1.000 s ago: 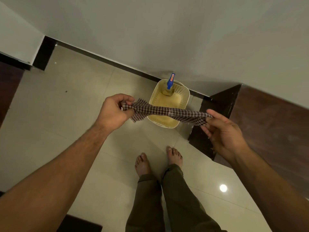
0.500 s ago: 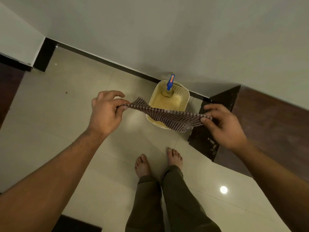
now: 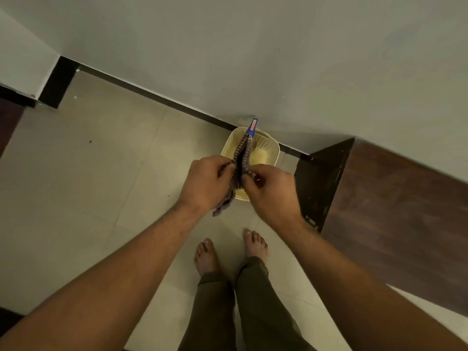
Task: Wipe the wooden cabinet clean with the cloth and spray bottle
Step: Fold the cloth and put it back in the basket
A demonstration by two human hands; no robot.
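A checked cloth [image 3: 240,163] is folded in half between my two hands, its fold pointing away from me and a corner hanging below my left wrist. My left hand [image 3: 206,183] and my right hand [image 3: 269,191] both pinch it, close together, above the cream basket [image 3: 272,148]. The spray bottle's blue top [image 3: 252,127] sticks up from the far end of that basket; its body is mostly hidden by the cloth. The dark wooden cabinet [image 3: 395,211] stands to the right against the wall.
The basket rests on the tiled floor [image 3: 101,186] against a grey wall [image 3: 253,59] with a black skirting strip. My bare feet [image 3: 230,252] stand just behind it. Dark wood edges show at the far left.
My hands have come together, folding the cloth that was stretched out flat between them. The folded cloth now covers most of the spray bottle from view.
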